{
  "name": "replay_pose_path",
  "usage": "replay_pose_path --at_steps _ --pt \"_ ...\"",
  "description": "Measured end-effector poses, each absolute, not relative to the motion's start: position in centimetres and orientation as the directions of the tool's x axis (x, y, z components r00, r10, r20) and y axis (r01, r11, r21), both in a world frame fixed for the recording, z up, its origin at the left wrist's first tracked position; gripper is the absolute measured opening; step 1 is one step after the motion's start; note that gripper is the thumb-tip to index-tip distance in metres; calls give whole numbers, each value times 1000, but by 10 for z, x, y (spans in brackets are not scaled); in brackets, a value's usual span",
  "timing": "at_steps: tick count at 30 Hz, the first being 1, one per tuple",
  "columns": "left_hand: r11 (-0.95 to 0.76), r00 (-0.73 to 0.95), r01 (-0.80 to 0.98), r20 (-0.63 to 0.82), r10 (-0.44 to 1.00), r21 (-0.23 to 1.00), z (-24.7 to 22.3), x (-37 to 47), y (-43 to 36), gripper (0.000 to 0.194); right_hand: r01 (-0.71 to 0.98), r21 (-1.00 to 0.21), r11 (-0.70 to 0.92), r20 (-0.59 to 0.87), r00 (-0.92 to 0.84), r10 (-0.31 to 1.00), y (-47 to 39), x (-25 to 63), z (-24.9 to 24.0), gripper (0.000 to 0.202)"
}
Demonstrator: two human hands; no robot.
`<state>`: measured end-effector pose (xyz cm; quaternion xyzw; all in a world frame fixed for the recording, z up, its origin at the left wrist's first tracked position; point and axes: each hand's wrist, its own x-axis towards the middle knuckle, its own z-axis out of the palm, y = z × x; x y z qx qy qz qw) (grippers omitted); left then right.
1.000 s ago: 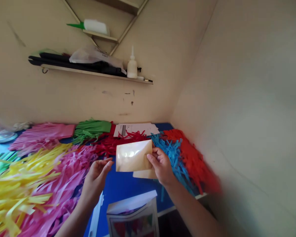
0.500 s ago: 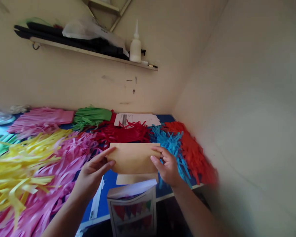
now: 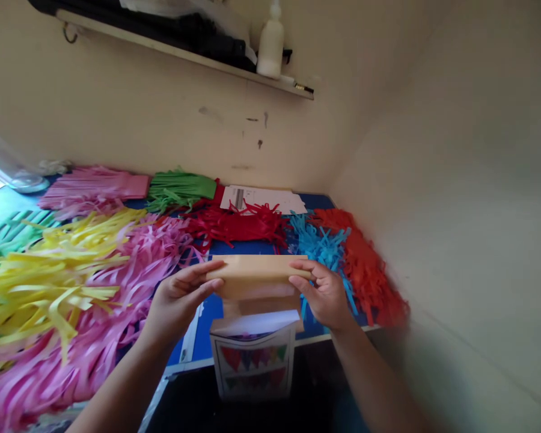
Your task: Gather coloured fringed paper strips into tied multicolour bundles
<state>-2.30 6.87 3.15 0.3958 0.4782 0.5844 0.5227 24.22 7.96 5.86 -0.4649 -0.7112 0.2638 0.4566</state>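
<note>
A tan piece of stiff paper (image 3: 258, 275) is stretched level between my two hands, with a crease running across it. My left hand (image 3: 178, 300) pinches its left edge between thumb and fingers. At the right edge, my right hand (image 3: 327, 293) pinches it the same way. Just below lies another tan paper surface (image 3: 259, 305); whether it joins the held piece I cannot tell. Nearer to me, a packet (image 3: 255, 364) printed with colourful bunting stands at the table edge, its white upper flap (image 3: 270, 323) tilted up.
Fringed paper bundles cover the blue table (image 3: 202, 337): yellow (image 3: 67, 258), pink (image 3: 117, 307), green (image 3: 180, 189), red (image 3: 247, 227), blue (image 3: 320, 240) and orange (image 3: 365, 264). White printed sheets (image 3: 265, 197) lie behind. A wall shelf (image 3: 162, 51) holds a white bottle (image 3: 271, 48).
The tan paper shows less height now and has bent along a crease, my fingers still on both edges. The view has tipped downward, so the shelf sits higher.
</note>
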Motion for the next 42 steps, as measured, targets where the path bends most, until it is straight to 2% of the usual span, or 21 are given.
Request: replay_pose_path --at_steps 4,8,11,13,15,17,20,22,26,29,32,35,38,40,42 --pt "-67 -182 -119 45 982 991 29 -23 67 34 469 -739 484 468 -160 869 79 243 59 25" --pt "-93 -240 -58 76 968 994 28 -22 65 30 506 -659 556 528 -215 822 79 243 61 17" --pt "-171 -281 28 171 944 985 30 -21 64 21 535 -613 581 576 -201 792 82 244 63 13" --pt "-252 -299 93 268 916 963 33 -22 63 15 556 -608 567 598 -149 787 84 245 65 10" --pt "-278 -271 89 292 917 956 36 -24 64 11 533 -655 536 579 -102 809 86 246 67 7" --pt "-184 -211 -8 178 961 983 38 -27 67 14 413 -771 485 489 -103 866 89 246 67 8" --pt "42 -166 -162 -69 984 986 42 -29 74 27 206 -915 346 319 -152 935 93 244 65 13" --pt "94 -173 -211 -131 976 973 44 -25 79 32 198 -925 324 302 -132 944 95 241 63 15" --pt "140 -100 -304 -178 979 942 48 -11 85 37 277 -863 423 406 -121 906 95 234 65 13" --pt "186 -13 -228 -194 981 956 48 -8 84 40 282 -836 471 447 -148 882 93 233 66 12" --pt "72 13 -69 -71 997 995 45 -11 81 31 277 -830 484 453 -172 875 94 235 63 13" --pt "-163 -20 158 169 985 974 45 -14 79 24 379 -762 524 491 -188 850 100 231 64 12" --pt "-386 -8 451 436 900 805 51 -9 77 18 572 -540 618 523 -347 778 105 215 73 13" --pt "-470 51 553 535 843 688 55 -5 76 19 589 -405 699 476 -517 711 107 203 81 14" --pt "-518 101 595 582 807 614 59 -6 73 20 546 -343 764 439 -626 644 111 198 87 10"
